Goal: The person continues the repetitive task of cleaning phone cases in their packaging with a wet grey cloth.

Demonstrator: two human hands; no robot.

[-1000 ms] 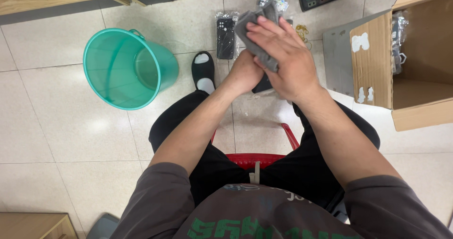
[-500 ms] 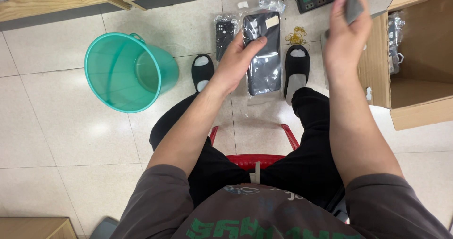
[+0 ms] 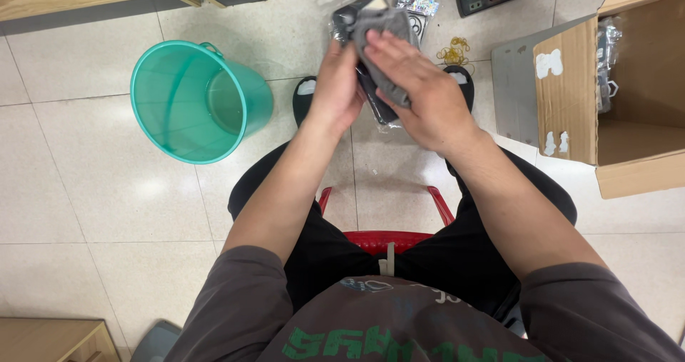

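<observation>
Your left hand (image 3: 335, 91) grips the black phone case (image 3: 374, 98) above the floor tiles (image 3: 93, 212) while your right hand (image 3: 417, 83) presses a grey cloth (image 3: 385, 26) on it; a hard wipe could push it loose.

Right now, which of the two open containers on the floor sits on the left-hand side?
The green plastic bucket, round and standing upright beside the left hand. The other, a brown cardboard box, lies on its side, on the right.

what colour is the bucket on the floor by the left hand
Teal green, translucent bucket, seen clearly in the head view.
</observation>
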